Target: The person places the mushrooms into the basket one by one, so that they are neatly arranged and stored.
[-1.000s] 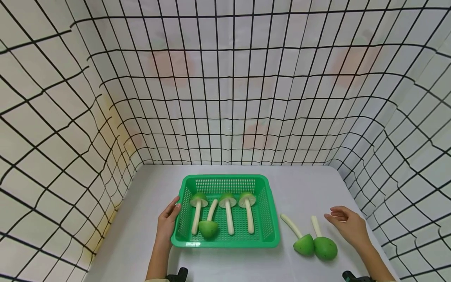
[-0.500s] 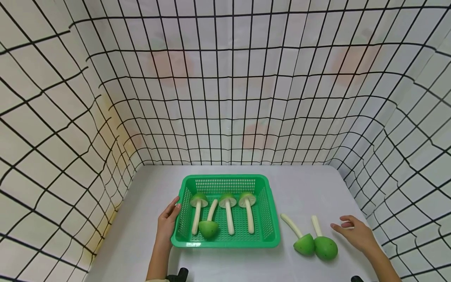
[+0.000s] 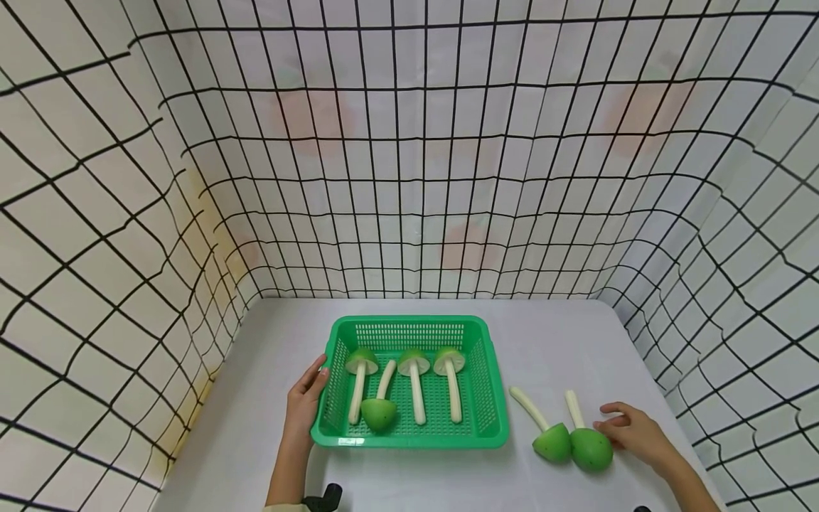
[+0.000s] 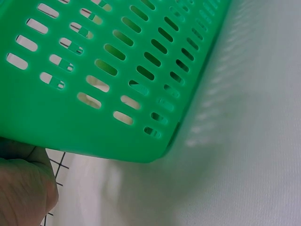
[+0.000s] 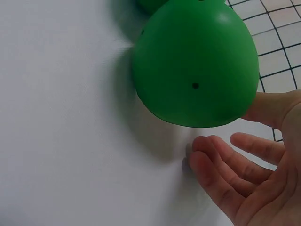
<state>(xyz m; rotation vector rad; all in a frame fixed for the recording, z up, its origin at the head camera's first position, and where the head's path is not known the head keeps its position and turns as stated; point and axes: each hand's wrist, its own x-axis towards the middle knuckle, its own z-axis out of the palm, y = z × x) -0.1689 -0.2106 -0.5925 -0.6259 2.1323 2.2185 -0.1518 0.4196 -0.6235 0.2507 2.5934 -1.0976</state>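
Note:
A green plastic basket (image 3: 409, 441) stands in the middle of the table, holding several toy mushrooms with green caps and white stems. My left hand (image 3: 306, 402) holds its left side; in the left wrist view the hand (image 4: 26, 188) meets the rim by the perforated wall. Two more mushrooms lie on the table right of the basket, caps side by side: the left one (image 3: 552, 444) and the right one (image 3: 591, 450). Beside the right one's cap is my right hand (image 3: 636, 432), fingers bent loosely. In the right wrist view its thumb reaches behind this green cap (image 5: 197, 66), other fingers apart from it.
A white cloth covers the table (image 3: 256, 355). Black grid netting (image 3: 409, 213) over pale sheeting walls in the back and both sides. Black wrist gear (image 3: 325, 498) sits by my left forearm.
My right hand first drew back to the right, then came in left and down to the right mushroom's cap. The left hand, basket and mushrooms keep their places.

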